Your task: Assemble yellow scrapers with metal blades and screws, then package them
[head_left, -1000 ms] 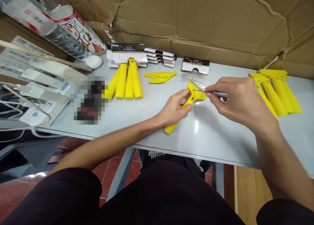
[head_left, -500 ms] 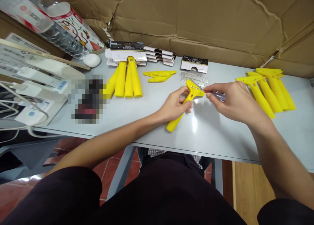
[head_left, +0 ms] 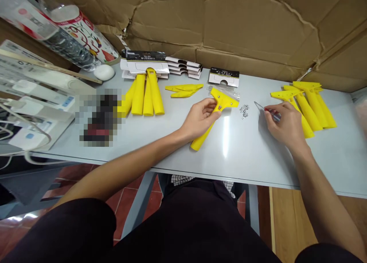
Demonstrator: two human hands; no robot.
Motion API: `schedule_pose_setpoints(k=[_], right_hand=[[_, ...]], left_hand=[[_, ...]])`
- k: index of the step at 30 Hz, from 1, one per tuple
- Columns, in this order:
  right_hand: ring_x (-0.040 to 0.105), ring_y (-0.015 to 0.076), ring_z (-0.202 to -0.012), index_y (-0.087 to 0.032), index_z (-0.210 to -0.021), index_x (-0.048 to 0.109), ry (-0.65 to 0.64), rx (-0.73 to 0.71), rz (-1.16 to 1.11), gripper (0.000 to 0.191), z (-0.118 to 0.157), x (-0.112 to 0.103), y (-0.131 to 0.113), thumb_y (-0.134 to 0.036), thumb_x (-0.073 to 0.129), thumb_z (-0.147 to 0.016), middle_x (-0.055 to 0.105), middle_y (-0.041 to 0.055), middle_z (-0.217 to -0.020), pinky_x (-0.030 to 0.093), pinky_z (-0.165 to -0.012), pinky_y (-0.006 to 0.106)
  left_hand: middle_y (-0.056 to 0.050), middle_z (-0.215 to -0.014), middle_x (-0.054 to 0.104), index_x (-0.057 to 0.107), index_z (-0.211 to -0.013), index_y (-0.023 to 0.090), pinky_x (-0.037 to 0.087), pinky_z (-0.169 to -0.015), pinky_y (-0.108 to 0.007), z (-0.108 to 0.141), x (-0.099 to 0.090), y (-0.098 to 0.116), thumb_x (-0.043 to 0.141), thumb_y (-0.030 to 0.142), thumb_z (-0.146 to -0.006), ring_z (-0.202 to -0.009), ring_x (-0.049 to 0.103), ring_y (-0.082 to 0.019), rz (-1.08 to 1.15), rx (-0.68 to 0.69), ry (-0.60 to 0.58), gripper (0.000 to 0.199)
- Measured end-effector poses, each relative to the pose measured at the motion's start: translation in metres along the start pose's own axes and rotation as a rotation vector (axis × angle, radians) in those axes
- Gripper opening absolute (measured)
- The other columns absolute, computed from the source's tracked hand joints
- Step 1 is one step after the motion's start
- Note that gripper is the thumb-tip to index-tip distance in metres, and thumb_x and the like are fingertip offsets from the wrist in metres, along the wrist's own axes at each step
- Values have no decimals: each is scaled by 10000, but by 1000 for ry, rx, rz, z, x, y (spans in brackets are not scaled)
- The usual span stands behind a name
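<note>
My left hand is closed around the handle of a yellow scraper, whose wide head points up and away from me. Two small screws show in that head. In my right hand is a screwdriver, its thin shaft aimed left and clear of the scraper. Between the two lies a small pile of screws on the table. Behind the scraper head are clear-looking flat strips or blades, partly covered, in front of a black and white card.
Several yellow handles lie at the right, more yellow handles at the left beside flat yellow pieces. Folded cards stand behind. Bottles, a white round object and cables crowd the left end. Cardboard walls the back.
The screwdriver has drawn away from the scraper head to the right with my right hand, uncovering the screw pile. My left hand keeps hold of the scraper. The view has shifted slightly.
</note>
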State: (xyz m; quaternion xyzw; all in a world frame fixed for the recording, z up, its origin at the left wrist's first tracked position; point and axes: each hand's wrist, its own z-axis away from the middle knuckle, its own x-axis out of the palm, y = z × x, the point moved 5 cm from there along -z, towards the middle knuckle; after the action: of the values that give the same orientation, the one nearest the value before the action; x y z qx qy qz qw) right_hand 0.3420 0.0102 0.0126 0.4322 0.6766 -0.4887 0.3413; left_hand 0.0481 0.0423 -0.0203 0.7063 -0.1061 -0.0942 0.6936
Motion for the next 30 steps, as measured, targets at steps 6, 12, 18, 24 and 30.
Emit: schedule_pose_setpoints(k=[6,12,18,24,30], right_hand=[[667,334,-936,-189,-1078,817,-49,-36,114,289,-2,8,-5,-347,593,-986,742,137,-923,543,-925,544],[660,374,-926,-197,-1114,794,-142,-21,240,335,-9,8,-20,-440,609,-976,733,174,-952,528,-772,527],[678,372,-955,-179,-1170,786,-21,-100,229,353,-19,4,-39,-427,617,-986,741,197,-1022,541,-851,564],[696,228,-719,-208,-1022,780,-291,-32,-322,297,-14,18,-98,-480,668,-982,778,67,-890,561,-765,430],[603,137,-579,-210,-1007,705,-513,237,-904,452,-9,54,-119,-603,848,-835,706,33,-921,460,-484,309]], left_hand=[[-83,-1162,759,688,-1066,170,553,-1082,-400,-4,-5,2,754,156,-868,-1128,712,-213,44,-50,54,209],[-97,-1164,744,691,-1059,167,542,-1106,-420,-7,-8,-3,786,207,-882,-1172,701,-227,97,-66,107,205],[-91,-1115,714,697,-1063,163,557,-1085,-421,-11,-10,-8,855,278,-850,-1124,693,-216,121,-53,105,290],[-66,-1053,701,700,-1022,163,570,-1044,-389,-15,-6,-3,941,311,-765,-1074,690,-199,257,-39,107,382],[-65,-1022,727,710,-987,167,600,-957,-373,-28,4,11,959,414,-746,-1017,716,-207,222,41,89,426]])
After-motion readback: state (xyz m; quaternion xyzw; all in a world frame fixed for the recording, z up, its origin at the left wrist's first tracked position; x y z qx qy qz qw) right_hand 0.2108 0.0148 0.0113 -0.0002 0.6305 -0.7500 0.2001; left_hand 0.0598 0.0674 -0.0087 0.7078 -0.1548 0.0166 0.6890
